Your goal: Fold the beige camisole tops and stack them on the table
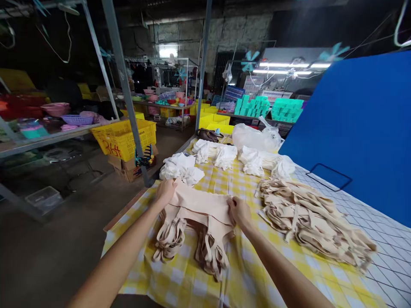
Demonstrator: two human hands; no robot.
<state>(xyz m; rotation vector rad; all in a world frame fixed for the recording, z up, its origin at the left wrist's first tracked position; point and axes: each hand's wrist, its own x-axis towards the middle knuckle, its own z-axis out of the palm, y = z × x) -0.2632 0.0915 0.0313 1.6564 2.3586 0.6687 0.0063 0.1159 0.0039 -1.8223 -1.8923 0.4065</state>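
A beige strappy top (201, 202) lies spread over others like it on the yellow checked tablecloth (189, 282), its thin looped straps hanging toward me. My left hand (165, 193) is closed on its far left corner. At the opposite corner, my right hand (240, 210) pinches the edge with curled fingers. Whether one layer or more is held cannot be made out. To the right rests a loose heap of beige tops (308, 220). Just beyond my left hand is a bunched pile of white garments (181, 167).
Several folded white stacks (224, 156) and a clear plastic bag (257, 136) occupy the table's far end. A metal post (126, 85) rises at the left, near a yellow crate (128, 134). A blue panel (359, 128) borders the right side.
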